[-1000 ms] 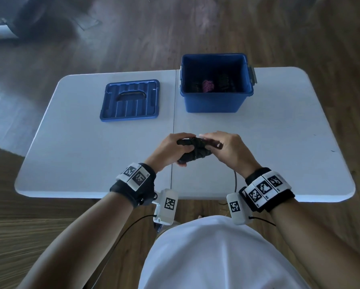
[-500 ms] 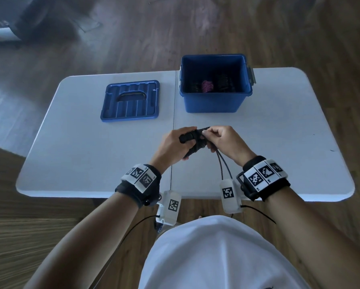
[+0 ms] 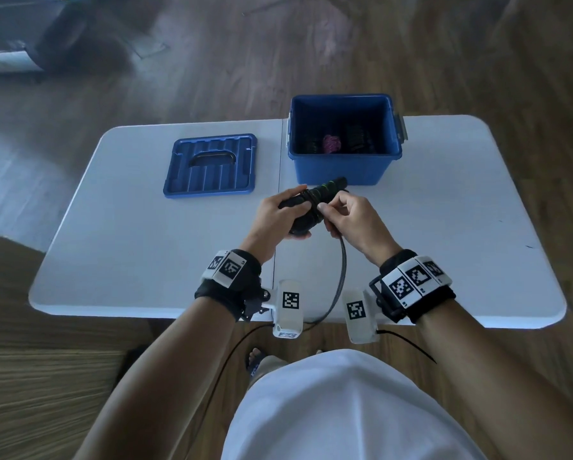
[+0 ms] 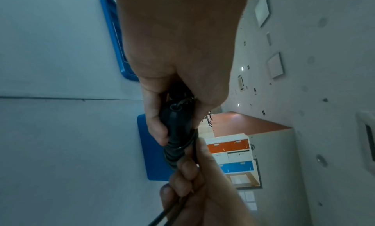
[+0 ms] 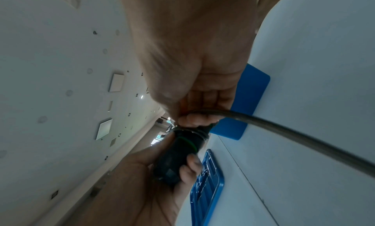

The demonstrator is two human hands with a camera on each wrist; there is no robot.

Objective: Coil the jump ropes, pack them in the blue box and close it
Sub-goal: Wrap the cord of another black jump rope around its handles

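My left hand grips the black jump rope handles with green rings, held together above the table in front of the blue box. Several turns of dark cord are wound round the handles. My right hand pinches the cord beside the handles; the loose cord hangs down over the table's near edge. In the right wrist view the cord runs out from my fingers. The box is open, with coiled ropes inside, one pink. Its blue lid lies flat to the left.
The white folding table has a seam down its middle and bare surface on both sides of my hands. Wooden floor surrounds it. My white shirt fills the bottom of the head view.
Both hands have moved away from me toward the box with the handles. The right hand has gone on winding the cord, and the hanging loop is now a single strand.
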